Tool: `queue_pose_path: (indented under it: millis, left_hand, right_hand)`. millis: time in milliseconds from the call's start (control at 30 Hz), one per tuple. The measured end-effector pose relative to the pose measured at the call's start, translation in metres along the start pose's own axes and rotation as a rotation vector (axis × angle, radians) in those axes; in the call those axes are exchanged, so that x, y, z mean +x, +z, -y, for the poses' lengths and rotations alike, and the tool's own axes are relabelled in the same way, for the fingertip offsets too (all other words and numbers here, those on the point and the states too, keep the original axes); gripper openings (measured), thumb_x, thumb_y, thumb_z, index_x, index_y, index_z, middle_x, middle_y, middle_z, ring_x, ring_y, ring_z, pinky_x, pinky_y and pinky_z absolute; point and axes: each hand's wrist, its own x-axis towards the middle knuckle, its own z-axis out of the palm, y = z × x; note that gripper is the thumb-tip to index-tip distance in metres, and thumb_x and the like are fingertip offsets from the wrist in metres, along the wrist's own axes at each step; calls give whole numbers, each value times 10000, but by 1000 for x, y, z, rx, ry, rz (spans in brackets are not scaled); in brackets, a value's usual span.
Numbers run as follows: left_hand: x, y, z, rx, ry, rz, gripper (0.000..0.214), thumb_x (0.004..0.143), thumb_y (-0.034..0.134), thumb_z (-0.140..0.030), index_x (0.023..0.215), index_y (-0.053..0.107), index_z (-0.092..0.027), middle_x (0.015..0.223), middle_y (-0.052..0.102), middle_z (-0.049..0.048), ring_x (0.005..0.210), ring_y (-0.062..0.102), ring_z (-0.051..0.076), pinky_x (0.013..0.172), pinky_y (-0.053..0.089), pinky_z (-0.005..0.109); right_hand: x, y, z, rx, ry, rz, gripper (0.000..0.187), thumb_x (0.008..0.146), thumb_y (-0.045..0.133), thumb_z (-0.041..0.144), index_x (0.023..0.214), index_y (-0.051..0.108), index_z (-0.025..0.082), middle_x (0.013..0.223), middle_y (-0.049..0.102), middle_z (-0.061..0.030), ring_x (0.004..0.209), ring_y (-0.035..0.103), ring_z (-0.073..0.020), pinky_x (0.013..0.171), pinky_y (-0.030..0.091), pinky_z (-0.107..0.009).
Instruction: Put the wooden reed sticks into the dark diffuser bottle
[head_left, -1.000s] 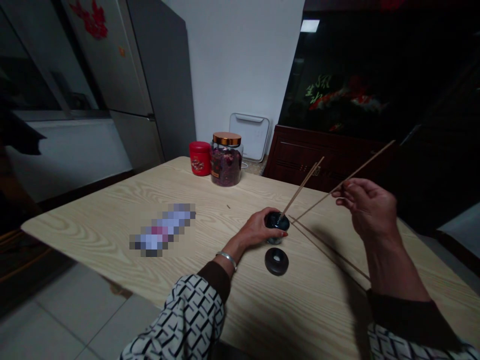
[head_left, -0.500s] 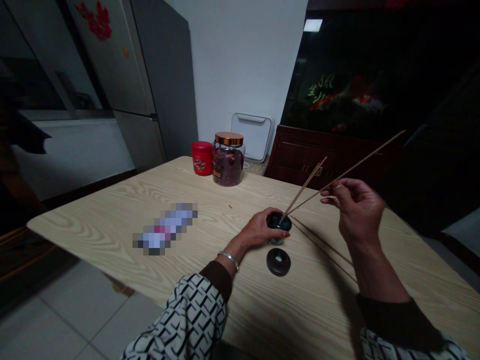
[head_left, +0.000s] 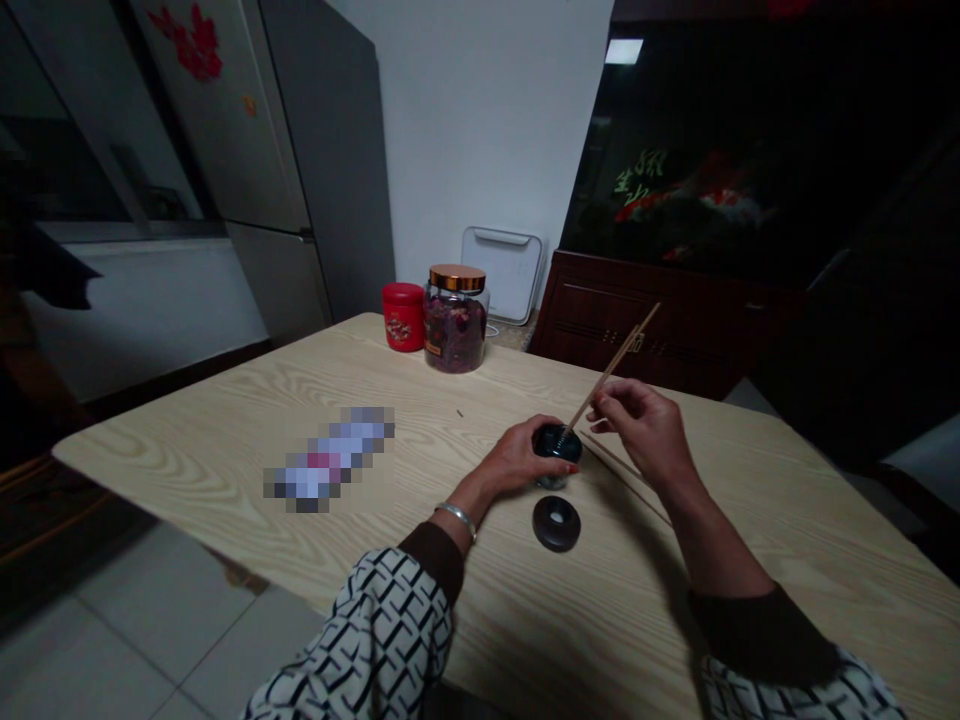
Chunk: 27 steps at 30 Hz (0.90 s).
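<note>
My left hand [head_left: 519, 459] is wrapped round a small dark jar [head_left: 556, 446] standing on the wooden table [head_left: 300, 400]. Thin wooden sticks [head_left: 622, 352] lean out of the jar toward the upper right. My right hand [head_left: 643, 428] is closed in a pinch on the sticks just above the jar's mouth. The jar's dark round lid [head_left: 556, 523] lies flat on the table just in front of the jar. More thin sticks [head_left: 626, 478] lie on the table beneath my right forearm.
A glass jar with a copper lid [head_left: 454, 319] and a red tin [head_left: 402, 316] stand at the table's far edge. A blurred-out packet [head_left: 330, 457] lies to the left. A fridge [head_left: 247, 160], a dark wooden cabinet [head_left: 660, 320] and a fish tank [head_left: 690, 190] stand behind.
My right hand has come down and left with the long stick it held aloft, and now pinches the sticks at the jar's mouth. My left hand and the jar have stayed put.
</note>
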Motion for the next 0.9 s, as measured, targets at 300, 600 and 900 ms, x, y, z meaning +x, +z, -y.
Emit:
queue_pose_path:
  millis: [300,600,900]
  left_hand:
    - [0,0,2,5,-10,0,725,600,886,-383,1232,601,-169,1083,663,110,1015,615,248,939,488,431]
    - [1,0,4,-6,-14,1,726,601,892,-362,1235,598,-162,1078,667,102,1014,612,238,937,489,411]
    - [-1,-1,-2,-31,-20,14,712,610,887,-337,1234,598,-151,1072,666,110,1007,610,239,940,482,424]
  right_hand:
    - [19,-78,-41,-1008,141,445,121,795,628,300,777,683,193,782,705,-66,692,647,-189,594,445,-282]
    - [15,-87,-80,-1323,395,652,168,720,638,270,844,730,206,955,729,-112,845,664,-252,605,369,-291]
    - [14,-84,-83,-1251,386,646,145,706,629,210,833,697,194,927,716,-87,793,638,-204,619,379,-275]
